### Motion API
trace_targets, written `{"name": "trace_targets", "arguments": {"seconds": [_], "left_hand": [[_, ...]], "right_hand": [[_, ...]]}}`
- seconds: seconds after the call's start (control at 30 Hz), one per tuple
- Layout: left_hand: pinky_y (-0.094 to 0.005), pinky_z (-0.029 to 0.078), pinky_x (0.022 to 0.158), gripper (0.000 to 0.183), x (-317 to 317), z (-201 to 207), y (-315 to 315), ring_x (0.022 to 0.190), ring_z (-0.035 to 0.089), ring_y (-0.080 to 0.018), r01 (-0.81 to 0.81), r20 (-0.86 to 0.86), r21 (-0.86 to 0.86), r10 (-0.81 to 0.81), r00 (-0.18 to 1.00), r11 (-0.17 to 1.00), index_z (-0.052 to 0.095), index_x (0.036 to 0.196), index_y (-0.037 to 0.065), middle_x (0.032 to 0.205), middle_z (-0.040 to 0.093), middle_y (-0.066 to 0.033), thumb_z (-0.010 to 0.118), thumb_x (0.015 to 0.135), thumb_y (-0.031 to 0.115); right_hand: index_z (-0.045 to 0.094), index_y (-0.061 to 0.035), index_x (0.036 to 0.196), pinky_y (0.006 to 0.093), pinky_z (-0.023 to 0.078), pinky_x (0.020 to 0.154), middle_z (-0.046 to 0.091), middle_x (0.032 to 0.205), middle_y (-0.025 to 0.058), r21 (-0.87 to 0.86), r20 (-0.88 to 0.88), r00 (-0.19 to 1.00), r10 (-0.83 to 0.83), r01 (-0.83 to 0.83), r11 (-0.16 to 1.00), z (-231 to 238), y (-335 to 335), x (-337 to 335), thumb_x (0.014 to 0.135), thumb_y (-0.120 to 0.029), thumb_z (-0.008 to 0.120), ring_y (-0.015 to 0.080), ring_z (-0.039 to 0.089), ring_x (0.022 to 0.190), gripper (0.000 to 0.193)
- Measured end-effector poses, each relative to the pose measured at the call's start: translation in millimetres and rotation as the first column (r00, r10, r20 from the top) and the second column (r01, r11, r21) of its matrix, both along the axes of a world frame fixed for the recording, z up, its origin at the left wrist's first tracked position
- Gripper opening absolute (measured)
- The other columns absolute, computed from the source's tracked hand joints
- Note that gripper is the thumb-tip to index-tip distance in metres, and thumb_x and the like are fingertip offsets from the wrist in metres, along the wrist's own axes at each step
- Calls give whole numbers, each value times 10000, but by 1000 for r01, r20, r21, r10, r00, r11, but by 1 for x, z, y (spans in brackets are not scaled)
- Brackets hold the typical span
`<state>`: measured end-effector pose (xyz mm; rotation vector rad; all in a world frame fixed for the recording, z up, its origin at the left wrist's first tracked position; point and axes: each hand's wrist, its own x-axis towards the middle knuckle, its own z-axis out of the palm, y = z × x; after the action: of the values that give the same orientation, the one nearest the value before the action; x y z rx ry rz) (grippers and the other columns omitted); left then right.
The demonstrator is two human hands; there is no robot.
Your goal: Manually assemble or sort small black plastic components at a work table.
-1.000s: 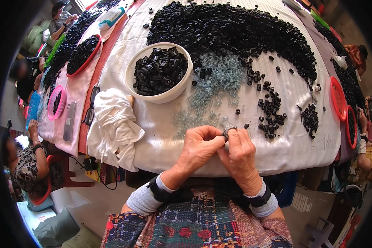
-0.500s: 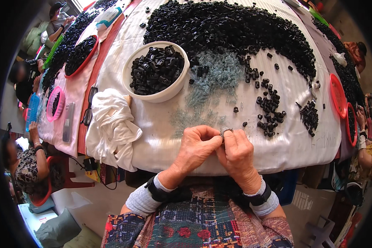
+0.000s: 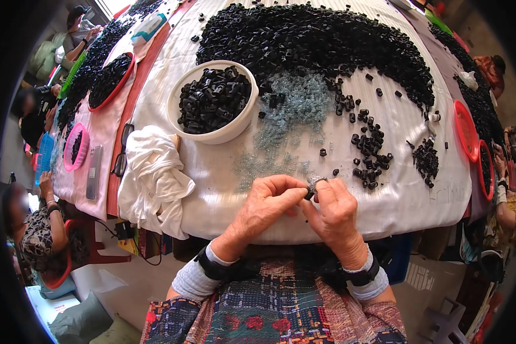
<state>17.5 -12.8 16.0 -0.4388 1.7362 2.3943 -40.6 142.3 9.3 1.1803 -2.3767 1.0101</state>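
My left hand (image 3: 269,203) and my right hand (image 3: 333,209) meet above the near part of the cloth-covered table. Between their fingertips is a small black plastic part (image 3: 310,194), pinched from both sides and partly hidden by the fingers. Just beyond the hands lie loose pale, translucent small springs (image 3: 295,109), spread up to a large heap of black plastic parts (image 3: 321,40). To the right sits a cluster of black barrel-shaped pieces (image 3: 370,148), with smaller black pieces (image 3: 426,159) further right. A white bowl (image 3: 212,136) full of black pieces stands on the left.
A crumpled white cloth (image 3: 155,172) lies left of my hands, beside dark-framed glasses (image 3: 122,150). Neighbouring tables hold a phone (image 3: 94,172), a pink basket (image 3: 70,163), red trays (image 3: 466,129) and more black parts. Other people sit along both sides.
My right hand has turned and shifted slightly right, its fingers a little more apart from the left's. The black part now shows between the fingertips.
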Motion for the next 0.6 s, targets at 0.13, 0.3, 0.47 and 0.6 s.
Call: {"name": "trace_targets", "arguments": {"seconds": [0.13,0.3,0.47,0.6], "left_hand": [[-215,496,671,196,1,-3,0,727,602,-87,40,-35,-40,-41,999,998,651,955,-28,823,657,-42,636,857,142],[-225,488,701,182,3,-2,0,736,605,-97,-8,-3,72,8,1000,997,652,948,-32,841,665,-49,641,855,124],[-211,492,651,219,5,-5,-1,731,600,-80,27,-36,0,-27,999,1000,658,950,-19,826,659,-35,643,862,181],[-214,493,651,220,4,0,-3,733,602,-83,34,-44,-2,-34,998,999,655,957,-19,822,653,-33,643,859,177]], "right_hand": [[536,12,839,373,451,561,521,732,133,-5,13,999,36,-36,999,3,-1,2,625,-93,759,299,525,651,326],[540,17,869,387,471,614,541,776,144,-108,72,997,-19,27,994,3,0,3,608,-100,769,315,547,708,366],[541,18,867,390,472,611,540,776,142,-64,-3,999,45,-45,997,-4,-1,5,623,-77,768,318,547,710,346],[545,14,837,382,464,574,532,746,138,-53,8,999,36,-35,998,-2,-2,6,624,-54,759,312,539,677,310]]}}
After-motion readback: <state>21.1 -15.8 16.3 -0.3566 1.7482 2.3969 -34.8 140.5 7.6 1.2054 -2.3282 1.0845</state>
